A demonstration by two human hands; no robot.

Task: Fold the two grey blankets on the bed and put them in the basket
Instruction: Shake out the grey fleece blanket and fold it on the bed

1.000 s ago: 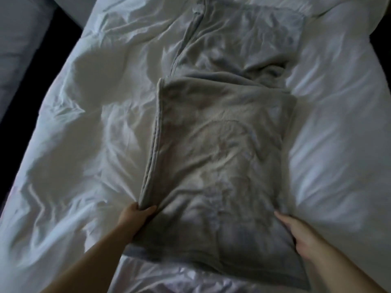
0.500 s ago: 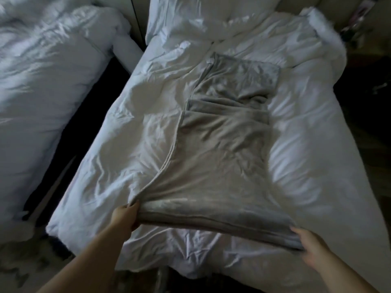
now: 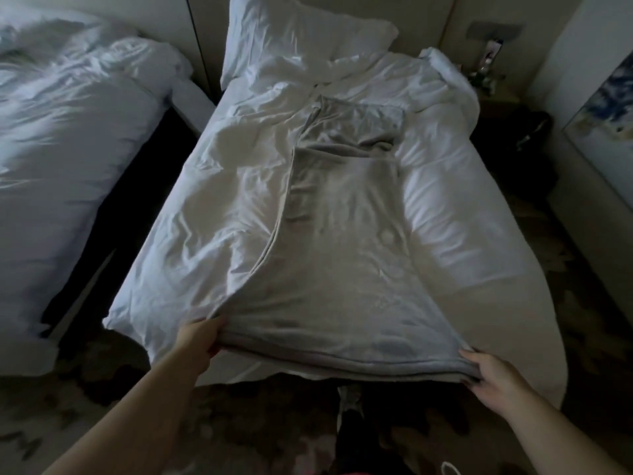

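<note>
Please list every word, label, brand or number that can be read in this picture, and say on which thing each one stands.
No text can be read anywhere in the picture.
The near grey blanket: no label or print shows.
The small things on the nightstand: too small and blurred to read.

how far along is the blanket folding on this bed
Done: the near grey blanket looks already doubled, with layered edges along its left side. In hand: the left hand and right hand grip its near corners, raised off the foot of the bed. Left: finishing this fold, then the second grey blanket lying rumpled farther up. No basket is in view, so nothing shows as put away.
</note>
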